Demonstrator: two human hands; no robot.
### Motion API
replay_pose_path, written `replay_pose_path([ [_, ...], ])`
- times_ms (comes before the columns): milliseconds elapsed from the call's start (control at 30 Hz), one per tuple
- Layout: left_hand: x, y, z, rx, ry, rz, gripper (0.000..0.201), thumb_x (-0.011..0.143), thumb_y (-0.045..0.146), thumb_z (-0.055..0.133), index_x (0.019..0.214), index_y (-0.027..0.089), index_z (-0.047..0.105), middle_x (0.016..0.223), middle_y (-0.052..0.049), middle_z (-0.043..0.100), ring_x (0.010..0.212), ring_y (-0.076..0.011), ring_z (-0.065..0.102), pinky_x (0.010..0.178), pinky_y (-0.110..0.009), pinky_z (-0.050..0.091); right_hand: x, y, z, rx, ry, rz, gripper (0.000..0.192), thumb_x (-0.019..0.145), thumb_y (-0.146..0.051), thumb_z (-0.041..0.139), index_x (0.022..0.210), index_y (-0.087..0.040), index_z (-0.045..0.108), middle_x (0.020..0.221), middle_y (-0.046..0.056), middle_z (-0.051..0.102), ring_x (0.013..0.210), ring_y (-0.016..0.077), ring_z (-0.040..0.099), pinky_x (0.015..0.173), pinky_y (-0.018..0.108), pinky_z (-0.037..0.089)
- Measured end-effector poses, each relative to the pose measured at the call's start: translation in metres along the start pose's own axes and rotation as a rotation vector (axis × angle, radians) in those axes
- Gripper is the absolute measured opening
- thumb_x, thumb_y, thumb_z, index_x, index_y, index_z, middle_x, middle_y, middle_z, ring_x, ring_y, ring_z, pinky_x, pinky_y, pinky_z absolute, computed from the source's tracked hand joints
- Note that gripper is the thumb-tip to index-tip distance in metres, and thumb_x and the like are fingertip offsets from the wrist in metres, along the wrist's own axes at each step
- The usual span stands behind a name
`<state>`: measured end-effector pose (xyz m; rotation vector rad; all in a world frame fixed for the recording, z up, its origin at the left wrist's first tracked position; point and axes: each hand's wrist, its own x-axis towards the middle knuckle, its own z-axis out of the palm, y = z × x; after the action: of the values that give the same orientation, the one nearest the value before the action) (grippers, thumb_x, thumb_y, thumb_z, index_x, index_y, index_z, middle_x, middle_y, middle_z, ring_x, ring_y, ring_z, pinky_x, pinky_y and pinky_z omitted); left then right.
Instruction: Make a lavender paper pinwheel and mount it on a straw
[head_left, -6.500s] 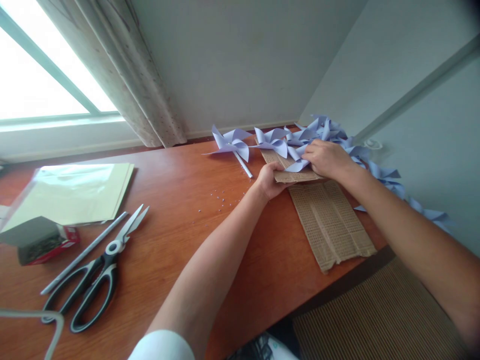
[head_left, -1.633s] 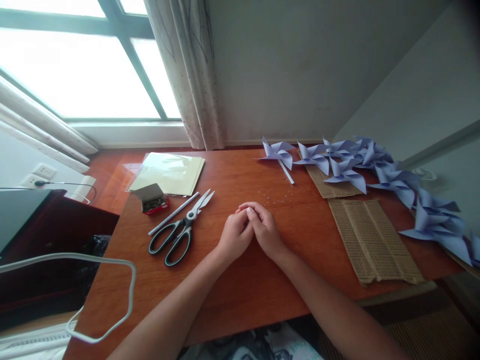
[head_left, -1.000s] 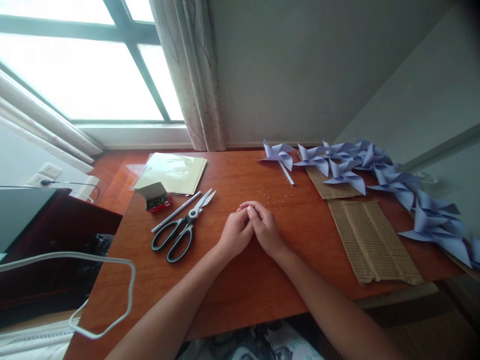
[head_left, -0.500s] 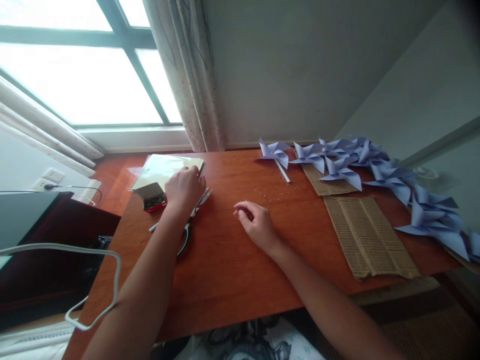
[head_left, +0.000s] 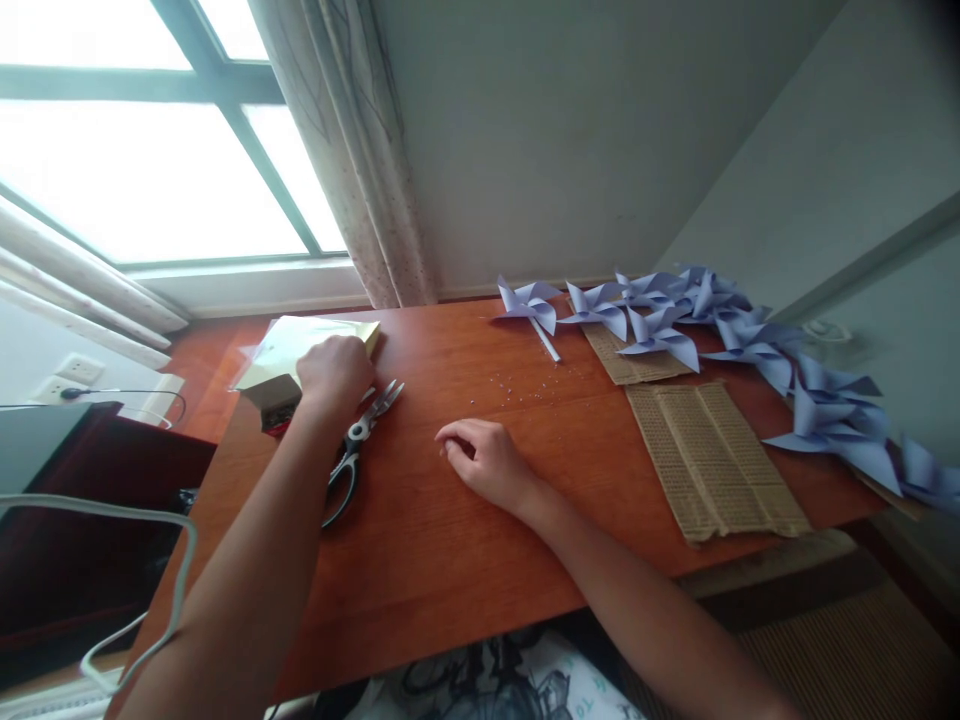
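Partly hidden, left hand (head_left: 334, 372) covers small box (head_left: 271, 392) by scissors (head_left: 358, 445), grip unclear, right hand (head_left: 487, 462) loosely curled, empty.

On the surface (head_left: 480, 560), the left hand (head_left: 335, 372) rests near the far left corner, over a small box (head_left: 271, 393) and the near edge of a stack of sheets (head_left: 300, 335). Scissors (head_left: 358, 440) lie just right of that hand. The right hand (head_left: 484, 462) rests near the middle of the surface. Two cardboard pieces (head_left: 709, 455) lie toward the right edge, one behind the other. Paper pinwheels (head_left: 675, 315) run from the far edge along the right edge, some overlapping the farther cardboard.
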<state>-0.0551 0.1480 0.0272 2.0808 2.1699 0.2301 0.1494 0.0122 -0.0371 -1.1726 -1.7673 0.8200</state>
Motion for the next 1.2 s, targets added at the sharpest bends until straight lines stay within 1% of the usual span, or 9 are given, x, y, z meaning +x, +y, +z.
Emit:
replay_pose_path([
  [167, -0.001, -0.003, -0.005, 0.062, 0.066, -0.025, 0.028, 0.079, 0.042, 0.054, 0.069, 0.016, 0.062, 0.081, -0.016, 0.065, 0.086, -0.0306, 0.06, 0.073, -0.04, 0.038, -0.001, -0.001, 0.001, -0.029, -0.031, -0.019, 0.023, 0.086, -0.011, 0.057, 0.092, -0.021, 0.077, 0.089, 0.005, 0.079, 0.081, 0.0201, 0.072, 0.078, 0.03, 0.055],
  [333, -0.005, -0.004, -0.003, 0.016, 0.13, -0.03, 0.031, 0.074, 0.05, 0.052, 0.059, 0.023, 0.053, 0.065, -0.008, 0.055, 0.084, -0.0289, 0.057, 0.073, -0.041, 0.032, -0.001, -0.001, 0.001, -0.072, -0.057, -0.022, 0.021, 0.088, -0.01, 0.057, 0.093, -0.02, 0.075, 0.092, 0.005, 0.08, 0.085, 0.0199, 0.073, 0.081, 0.029, 0.054],
  [500, -0.009, -0.003, -0.002, -0.038, 0.144, -0.035, 0.033, 0.068, 0.053, 0.061, 0.058, 0.022, 0.053, 0.067, -0.007, 0.058, 0.086, -0.0295, 0.057, 0.077, -0.042, 0.03, -0.002, -0.002, 0.0, -0.123, -0.088, -0.021, 0.02, 0.089, -0.012, 0.059, 0.095, -0.022, 0.075, 0.094, 0.004, 0.079, 0.088, 0.0199, 0.073, 0.082, 0.029, 0.054],
  [633, -0.012, -0.005, -0.001, -0.043, 0.168, -0.035, 0.035, 0.076, 0.054, 0.058, 0.065, 0.022, 0.056, 0.078, -0.007, 0.062, 0.087, -0.0281, 0.057, 0.078, -0.041, 0.03, -0.003, -0.002, 0.0, -0.151, -0.11, -0.03, 0.021, 0.09, -0.012, 0.058, 0.096, -0.021, 0.075, 0.094, 0.005, 0.079, 0.087, 0.0204, 0.073, 0.082, 0.03, 0.054],
  [700, -0.012, -0.008, 0.0, -0.039, 0.176, -0.032, 0.036, 0.078, 0.056, 0.057, 0.068, 0.022, 0.057, 0.079, -0.007, 0.062, 0.087, -0.0273, 0.057, 0.078, -0.04, 0.03, -0.003, -0.002, 0.0, -0.162, -0.118, -0.031, 0.021, 0.09, -0.012, 0.058, 0.096, -0.022, 0.075, 0.095, 0.005, 0.079, 0.088, 0.0203, 0.073, 0.082, 0.03, 0.054],
  [833, -0.008, -0.02, 0.003, -0.033, 0.112, -0.032, 0.041, 0.076, 0.062, 0.062, 0.066, 0.022, 0.058, 0.07, -0.004, 0.057, 0.08, -0.0245, 0.055, 0.074, -0.036, 0.03, -0.004, -0.002, 0.001, -0.175, -0.131, -0.034, 0.021, 0.09, -0.012, 0.058, 0.097, -0.022, 0.075, 0.096, 0.005, 0.079, 0.09, 0.0202, 0.073, 0.084, 0.03, 0.054],
  [933, -0.003, -0.03, 0.005, -0.035, 0.056, -0.021, 0.046, 0.079, 0.068, 0.055, 0.071, 0.023, 0.061, 0.066, -0.002, 0.055, 0.074, -0.0216, 0.051, 0.07, -0.033, 0.03, -0.004, -0.001, 0.001, -0.177, -0.137, -0.039, 0.021, 0.09, -0.012, 0.058, 0.098, -0.022, 0.075, 0.098, 0.006, 0.079, 0.092, 0.0209, 0.073, 0.086, 0.03, 0.055],
  [1067, 0.003, -0.033, 0.002, -0.009, 0.006, -0.01, 0.042, 0.082, 0.06, 0.051, 0.086, 0.022, 0.068, 0.073, -0.004, 0.063, 0.073, -0.0216, 0.053, 0.069, -0.033, 0.032, -0.004, 0.0, 0.002, -0.174, -0.141, -0.044, 0.022, 0.09, -0.011, 0.057, 0.098, -0.022, 0.075, 0.101, 0.007, 0.08, 0.094, 0.0213, 0.074, 0.087, 0.031, 0.055],
  [1200, 0.004, -0.028, -0.004, 0.056, -0.024, -0.006, 0.034, 0.081, 0.048, 0.054, 0.089, 0.02, 0.071, 0.088, -0.011, 0.069, 0.078, -0.0255, 0.058, 0.068, -0.036, 0.036, -0.003, 0.002, 0.0, -0.166, -0.142, -0.044, 0.022, 0.09, -0.011, 0.058, 0.098, -0.023, 0.075, 0.101, 0.005, 0.08, 0.094, 0.0204, 0.074, 0.087, 0.03, 0.056],
])
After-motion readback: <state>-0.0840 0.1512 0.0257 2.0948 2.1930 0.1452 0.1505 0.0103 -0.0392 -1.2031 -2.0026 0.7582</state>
